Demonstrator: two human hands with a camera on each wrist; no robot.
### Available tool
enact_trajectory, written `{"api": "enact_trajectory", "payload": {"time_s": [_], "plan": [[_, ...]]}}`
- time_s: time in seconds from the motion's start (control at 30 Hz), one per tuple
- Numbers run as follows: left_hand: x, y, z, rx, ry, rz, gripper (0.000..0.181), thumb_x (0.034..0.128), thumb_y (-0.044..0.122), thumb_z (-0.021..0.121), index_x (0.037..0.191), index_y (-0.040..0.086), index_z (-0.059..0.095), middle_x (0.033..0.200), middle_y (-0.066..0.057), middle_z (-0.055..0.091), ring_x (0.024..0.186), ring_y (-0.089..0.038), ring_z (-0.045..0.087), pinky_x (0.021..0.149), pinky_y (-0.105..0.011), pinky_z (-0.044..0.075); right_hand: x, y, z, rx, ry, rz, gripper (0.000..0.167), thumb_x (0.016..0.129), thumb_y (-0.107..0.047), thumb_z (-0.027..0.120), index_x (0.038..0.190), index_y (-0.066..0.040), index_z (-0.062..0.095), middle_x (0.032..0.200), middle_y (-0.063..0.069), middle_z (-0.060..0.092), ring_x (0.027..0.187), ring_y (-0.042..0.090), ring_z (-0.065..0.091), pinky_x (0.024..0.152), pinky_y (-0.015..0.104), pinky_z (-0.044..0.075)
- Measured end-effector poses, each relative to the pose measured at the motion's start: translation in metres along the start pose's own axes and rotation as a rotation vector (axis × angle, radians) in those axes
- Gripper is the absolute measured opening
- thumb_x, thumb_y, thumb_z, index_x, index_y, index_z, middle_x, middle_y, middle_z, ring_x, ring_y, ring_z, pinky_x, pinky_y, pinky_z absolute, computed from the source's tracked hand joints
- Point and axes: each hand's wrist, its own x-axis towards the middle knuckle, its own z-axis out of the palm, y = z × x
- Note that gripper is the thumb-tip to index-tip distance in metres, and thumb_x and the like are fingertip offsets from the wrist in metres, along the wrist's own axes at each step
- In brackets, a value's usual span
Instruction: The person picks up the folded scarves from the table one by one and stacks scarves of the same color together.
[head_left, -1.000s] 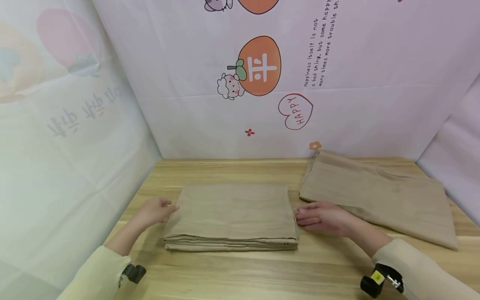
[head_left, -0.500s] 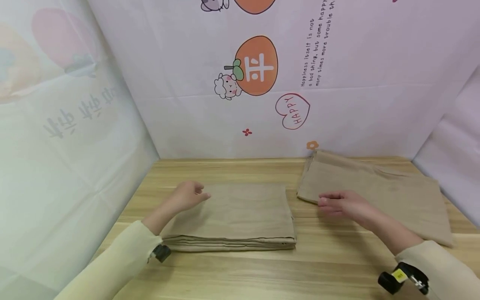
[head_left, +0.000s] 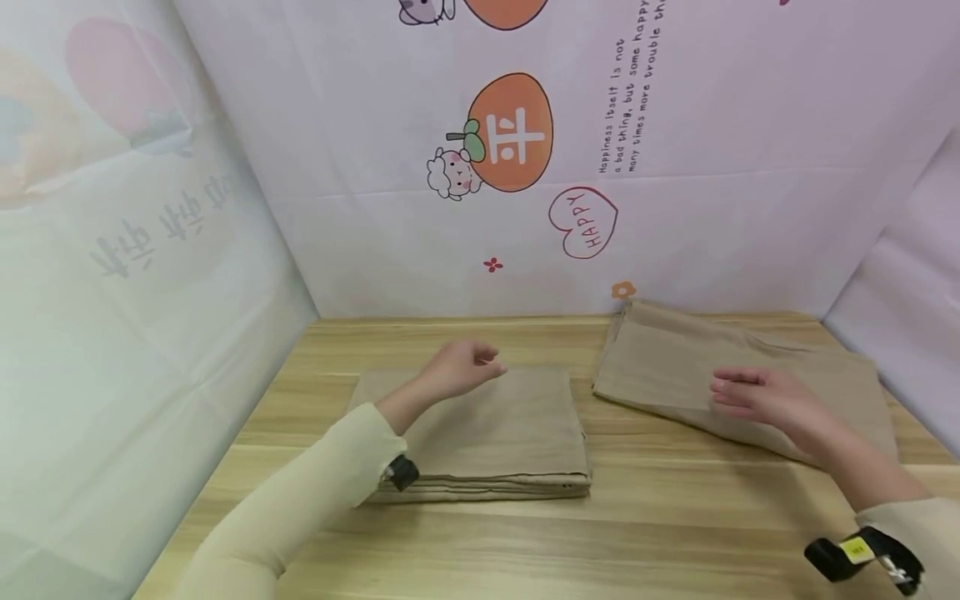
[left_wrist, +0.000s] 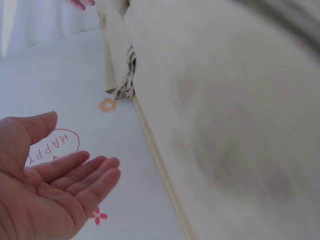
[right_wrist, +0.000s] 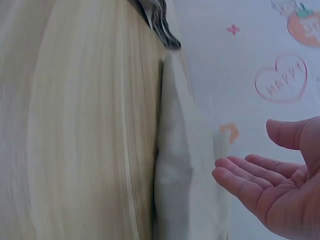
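A neatly folded tan cloth (head_left: 495, 442) lies in layers on the wooden table, left of centre in the head view. Above its back part hovers my left hand (head_left: 461, 368), fingers loosely bent and holding nothing; the left wrist view shows this palm (left_wrist: 55, 200) empty too. To the right, a second tan cloth (head_left: 675, 358), folded more loosely, lies at a slant. My right hand (head_left: 772, 402) is over that cloth, fingers extended and nothing in them. In the right wrist view the thumb stands apart from the fingers (right_wrist: 250, 185). Part of each cloth is hidden by a hand or forearm.
The wooden table (head_left: 525, 542) meets a white printed backdrop (head_left: 390, 250) at its back edge. White sheets (head_left: 150, 350) also close off the left and right sides. Dark wrist cameras (head_left: 403, 472) sit on both sleeves.
My left hand has moved from the folded cloth's left edge rightward and back over it. My right hand has left its right edge and moved right, over the second cloth. Both cloths lie as before.
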Motion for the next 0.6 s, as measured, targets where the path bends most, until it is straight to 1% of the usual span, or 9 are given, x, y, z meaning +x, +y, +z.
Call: {"api": "enact_trajectory", "payload": {"time_s": [0.13,0.23,0.27,0.3,0.37,0.43,0.47,0.53,0.6], "plan": [[0.021,0.011,0.013,-0.072,-0.011,0.006,0.049,0.0952,0.038,0.062,0.133,0.006,0.059,0.129,-0.008,0.061,0.116,-0.021,0.058,0.091,-0.033,0.050,-0.003,0.012,-0.016,-0.053,0.059,0.007,0.060,0.105,-0.022,0.043,0.139,0.024,0.024,0.137,0.042,0.036,0.096,-0.002,0.061,0.084,0.031,0.054],[0.036,0.020,0.024,-0.110,-0.013,-0.005,0.053,0.0948,0.042,0.062,0.134,0.006,0.058,0.129,-0.006,0.061,0.118,-0.020,0.057,0.092,-0.032,0.050,-0.006,0.022,-0.030,-0.094,0.113,0.019,0.059,0.105,-0.021,0.043,0.138,0.025,0.025,0.135,0.041,0.040,0.088,-0.009,0.058,0.080,0.027,0.055],[0.041,0.022,0.027,-0.123,-0.012,-0.012,0.055,0.0943,0.043,0.062,0.135,0.006,0.057,0.129,-0.006,0.061,0.118,-0.019,0.057,0.092,-0.032,0.049,-0.007,0.025,-0.035,-0.101,0.130,0.023,0.060,0.105,-0.021,0.043,0.137,0.025,0.025,0.133,0.041,0.042,0.086,-0.011,0.057,0.079,0.026,0.055],[0.046,0.025,0.031,-0.137,-0.007,-0.020,0.057,0.0937,0.045,0.062,0.135,0.007,0.057,0.129,-0.005,0.061,0.118,-0.019,0.056,0.093,-0.032,0.049,-0.007,0.028,-0.040,-0.100,0.150,0.026,0.060,0.105,-0.021,0.045,0.137,0.026,0.025,0.128,0.039,0.049,0.085,-0.011,0.057,0.077,0.025,0.055],[0.055,0.031,0.038,-0.165,0.001,-0.039,0.058,0.0933,0.046,0.062,0.136,0.007,0.057,0.129,-0.005,0.061,0.118,-0.019,0.056,0.094,-0.033,0.048,-0.009,0.034,-0.050,-0.085,0.185,0.036,0.063,0.104,-0.022,0.046,0.137,0.027,0.023,0.113,0.025,0.064,0.082,-0.012,0.056,0.075,0.024,0.055],[0.063,0.035,0.043,-0.207,0.004,-0.062,0.059,0.0932,0.046,0.062,0.136,0.006,0.056,0.130,-0.006,0.060,0.117,-0.020,0.057,0.094,-0.034,0.048,-0.011,0.038,-0.059,-0.068,0.229,0.051,0.065,0.103,-0.023,0.048,0.136,0.028,0.024,0.101,0.007,0.068,0.078,-0.013,0.056,0.072,0.023,0.056],[0.067,0.037,0.045,-0.230,0.005,-0.071,0.059,0.0929,0.047,0.063,0.136,0.006,0.056,0.130,-0.007,0.060,0.115,-0.020,0.058,0.093,-0.034,0.049,-0.012,0.040,-0.062,-0.069,0.260,0.066,0.066,0.103,-0.025,0.049,0.135,0.028,0.025,0.099,0.001,0.067,0.076,-0.013,0.056,0.071,0.023,0.056],[0.075,0.037,0.051,-0.260,0.007,-0.082,0.060,0.0931,0.047,0.062,0.135,0.005,0.056,0.130,-0.008,0.060,0.114,-0.021,0.058,0.093,-0.035,0.049,-0.015,0.044,-0.069,-0.084,0.318,0.092,0.068,0.102,-0.027,0.050,0.134,0.028,0.026,0.094,-0.005,0.065,0.072,-0.013,0.055,0.067,0.022,0.055],[0.083,0.036,0.058,-0.286,0.008,-0.090,0.061,0.0930,0.047,0.062,0.136,0.003,0.055,0.130,-0.010,0.059,0.114,-0.022,0.058,0.093,-0.035,0.049,-0.017,0.048,-0.075,-0.098,0.365,0.117,0.070,0.101,-0.029,0.051,0.133,0.028,0.027,0.090,-0.002,0.065,0.068,-0.013,0.054,0.065,0.021,0.055]]}}
